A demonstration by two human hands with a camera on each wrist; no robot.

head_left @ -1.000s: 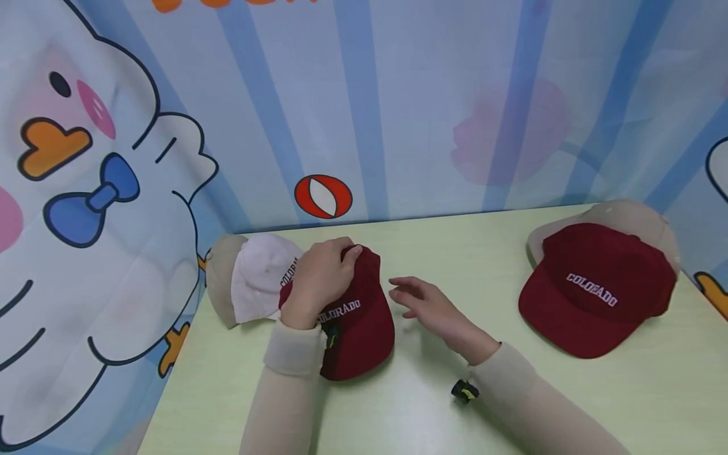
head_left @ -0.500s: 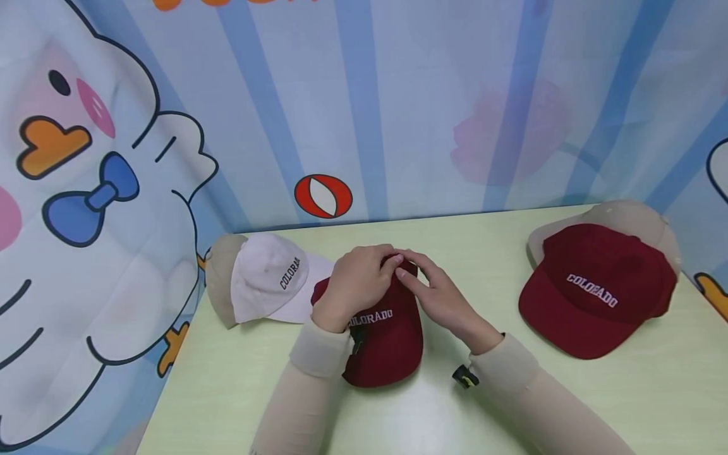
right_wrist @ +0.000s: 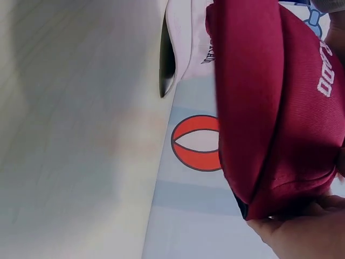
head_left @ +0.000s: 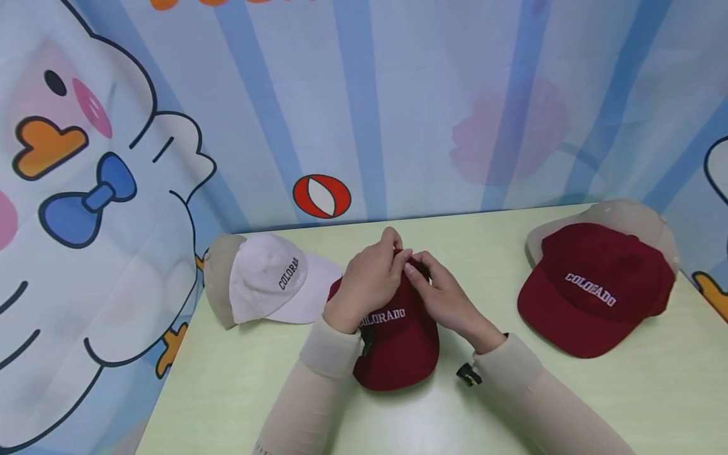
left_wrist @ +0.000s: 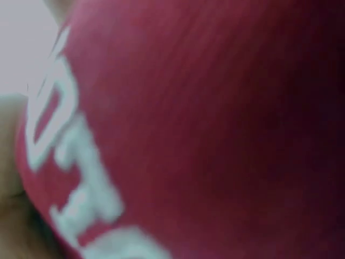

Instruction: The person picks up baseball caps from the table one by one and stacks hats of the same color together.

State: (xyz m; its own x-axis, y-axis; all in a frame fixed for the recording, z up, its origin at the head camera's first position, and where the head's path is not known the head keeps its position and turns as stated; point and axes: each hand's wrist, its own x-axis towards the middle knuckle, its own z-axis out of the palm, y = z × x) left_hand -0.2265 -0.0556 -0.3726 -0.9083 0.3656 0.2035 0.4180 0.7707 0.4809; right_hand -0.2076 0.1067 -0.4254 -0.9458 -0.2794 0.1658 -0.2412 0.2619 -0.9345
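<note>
A dark red baseball cap (head_left: 398, 354) with white COLORADO lettering is held in front of the person, its brim towards them. The left hand (head_left: 370, 278) grips the crown from its left and far side, hiding part of the lettering. At the crown's far right edge, the right hand (head_left: 449, 300) pinches the cap with thumb and fingers. In the right wrist view the cap (right_wrist: 302, 108) appears above the tabletop, with the right hand (right_wrist: 307, 232) at its rear edge. Dark red cloth (left_wrist: 205, 124) and blurred white letters fill most of the left wrist view.
To the left, a white cap (head_left: 261, 275) overlaps a beige cap (head_left: 218, 278). A second dark red cap (head_left: 603, 284) lies against another beige cap (head_left: 631, 215) at the right. The pale table (head_left: 227, 392) meets a cartoon-printed backdrop (head_left: 415, 126) at its far edge.
The left hand has carried the dark red cap rightwards, uncovering the white cap's brim. The right hand, first apart from the cap, has come onto its far edge.
</note>
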